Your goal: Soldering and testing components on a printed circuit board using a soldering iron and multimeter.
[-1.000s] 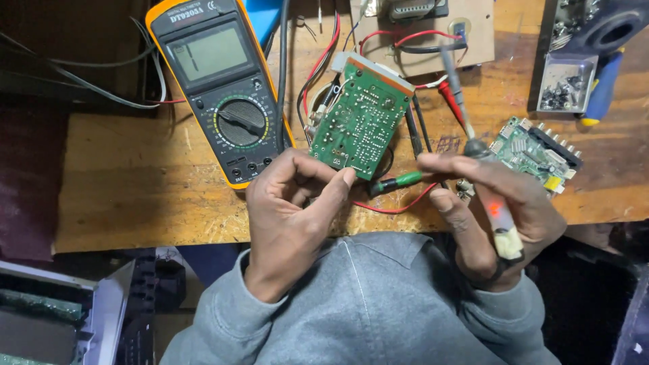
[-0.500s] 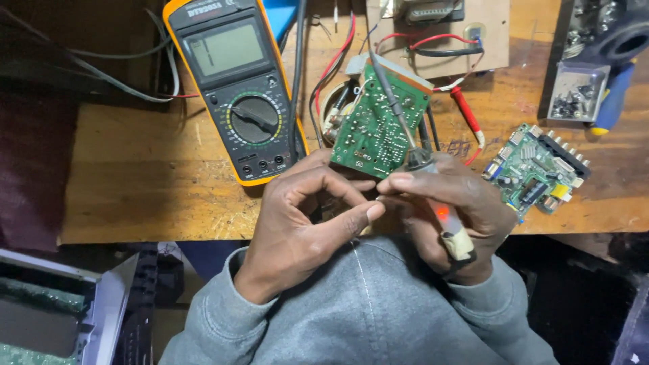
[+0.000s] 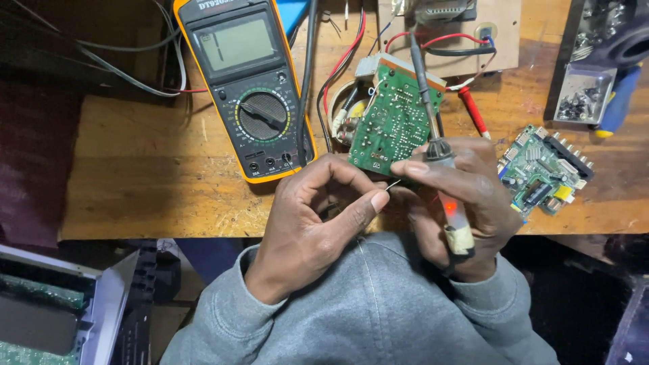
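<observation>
With the green board [image 3: 395,118] propped at the table's middle, the right hand [image 3: 460,203] grips the iron [image 3: 433,128] over it while the left hand [image 3: 318,209] pinches what looks like solder wire [image 3: 393,184] near the board's near edge, the joint apparently unfinished.

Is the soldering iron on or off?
On, apparently: a red light glows on the soldering iron handle in the right hand. Its heat cannot be told.

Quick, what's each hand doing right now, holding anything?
Left hand: pinched shut on a thin solder wire.
Right hand: closed around a soldering iron, its tip over the green circuit board.
</observation>
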